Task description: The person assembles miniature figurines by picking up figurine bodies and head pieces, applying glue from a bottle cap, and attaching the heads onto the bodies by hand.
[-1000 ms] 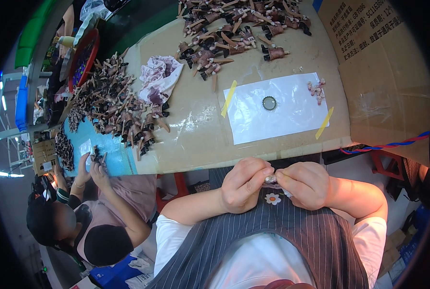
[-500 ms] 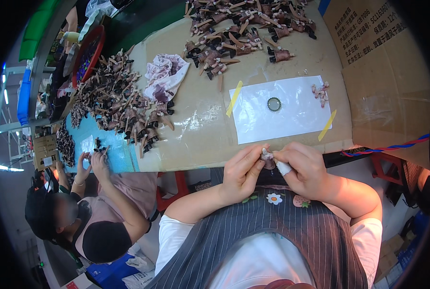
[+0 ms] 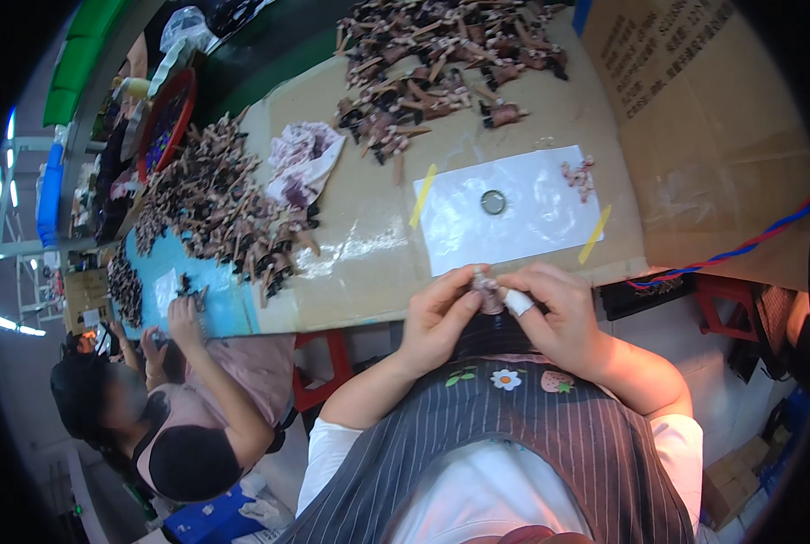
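Just in front of the table's near edge, a small brown and pinkish figurine (image 3: 489, 296) is held between my two hands. My left hand (image 3: 438, 322) pinches it from the left with thumb and fingers. From the right, my right hand (image 3: 554, 313) grips it too, its thumb wrapped in a white covering (image 3: 517, 302). The fingers hide part of the figurine. Beyond my hands, a white sheet (image 3: 459, 245) is fixed to the table with yellow tape. On it lie a round bottle cap (image 3: 493, 202) and a few small pinkish pieces (image 3: 579, 179).
Piles of similar figurines (image 3: 441, 68) cover the far table, with another heap (image 3: 214, 190) to the left. A stained cloth (image 3: 303, 163) lies between them. Cardboard (image 3: 713, 163) stands at the right beside a red-blue cable (image 3: 740, 249). A co-worker (image 3: 196, 426) sits at the left.
My view has shifted slightly, so the table sits a little further left. Both my hands stay on the figurine. The co-worker's hands and head have moved.
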Action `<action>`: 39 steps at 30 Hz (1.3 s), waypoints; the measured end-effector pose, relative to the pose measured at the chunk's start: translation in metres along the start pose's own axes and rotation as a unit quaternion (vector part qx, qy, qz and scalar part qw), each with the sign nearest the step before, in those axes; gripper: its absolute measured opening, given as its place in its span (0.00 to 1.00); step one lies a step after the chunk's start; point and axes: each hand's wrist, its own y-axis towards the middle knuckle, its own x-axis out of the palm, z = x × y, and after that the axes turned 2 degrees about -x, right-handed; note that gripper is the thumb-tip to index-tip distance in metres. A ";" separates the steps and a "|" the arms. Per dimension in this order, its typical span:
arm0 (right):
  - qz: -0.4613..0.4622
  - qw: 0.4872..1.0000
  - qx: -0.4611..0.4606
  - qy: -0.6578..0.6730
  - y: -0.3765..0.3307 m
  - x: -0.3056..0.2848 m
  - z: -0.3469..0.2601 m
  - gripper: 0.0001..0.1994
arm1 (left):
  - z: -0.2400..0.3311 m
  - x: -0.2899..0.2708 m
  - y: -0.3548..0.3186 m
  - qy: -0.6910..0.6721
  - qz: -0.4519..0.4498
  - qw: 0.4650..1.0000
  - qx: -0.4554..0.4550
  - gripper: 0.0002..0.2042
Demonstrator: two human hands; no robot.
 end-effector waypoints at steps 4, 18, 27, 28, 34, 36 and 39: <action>0.077 0.995 0.009 -0.063 0.005 -0.025 0.016 0.09 | 0.036 -0.028 0.002 0.129 0.109 0.985 0.046 0.21; 0.182 0.919 0.134 -0.323 0.020 -0.051 0.071 0.10 | 0.086 -0.018 0.096 0.625 0.051 0.719 0.299 0.17; 0.231 0.957 0.106 -0.143 0.008 -0.042 0.066 0.08 | 0.054 0.000 0.236 0.796 -0.134 0.551 0.212 0.11; 0.230 0.957 0.108 -0.141 0.006 -0.043 0.064 0.08 | 0.055 0.000 0.234 0.787 -0.117 0.554 0.245 0.10; 0.179 0.971 0.138 0.078 0.004 -0.044 0.042 0.07 | 0.080 0.011 0.165 0.653 -0.012 0.711 0.262 0.09; 0.139 0.982 0.115 0.050 0.009 -0.036 0.037 0.07 | 0.082 0.001 0.122 0.495 0.025 0.832 0.249 0.10; 0.066 0.994 0.076 -0.033 0.028 -0.027 0.029 0.06 | 0.062 -0.022 0.057 0.264 0.052 0.960 0.077 0.14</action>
